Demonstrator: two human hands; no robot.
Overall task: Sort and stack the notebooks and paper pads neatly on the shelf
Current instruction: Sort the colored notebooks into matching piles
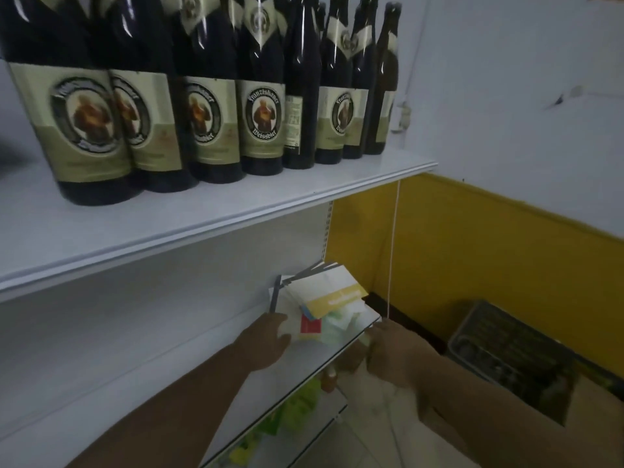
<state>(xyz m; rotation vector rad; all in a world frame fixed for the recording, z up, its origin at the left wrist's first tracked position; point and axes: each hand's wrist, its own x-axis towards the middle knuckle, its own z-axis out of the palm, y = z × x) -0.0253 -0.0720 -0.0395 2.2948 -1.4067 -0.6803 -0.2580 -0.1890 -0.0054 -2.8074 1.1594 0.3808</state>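
shelving, white metal, two levels in view. upper shelf (236,211) carries a row of dark franziskaner weissbier bottles (260,96), standing upright and close together, cream labels mostly facing front. white wall (506,96) to the right of the unit, with a yellow wall panel (472,251) beneath it. lower shelf (169,366) runs diagonally toward the right end of the unit. dark plastic crate (506,346) stands on the floor by the yellow panel, well apart from the shelf. green packaged goods (297,407) show on a level below the lower shelf, too blurred to name.

left hand (270,336) lies on the lower shelf, fingers reaching forward fairly straight and touching the left side of the paper pads; nothing is seen gripped. right hand (391,349) is at the right end of the lower shelf, fingers curled. whether it grasps anything cannot be told.

stack of notebooks and paper pads (334,292) sits at the far right end of the lower shelf, between the two hands. it is uneven and fanned, with the top pad white with a yellow band. a dark notebook (274,295) stands nearly upright at its left. thin white cord (393,251) hangs from the upper shelf down to the right hand.
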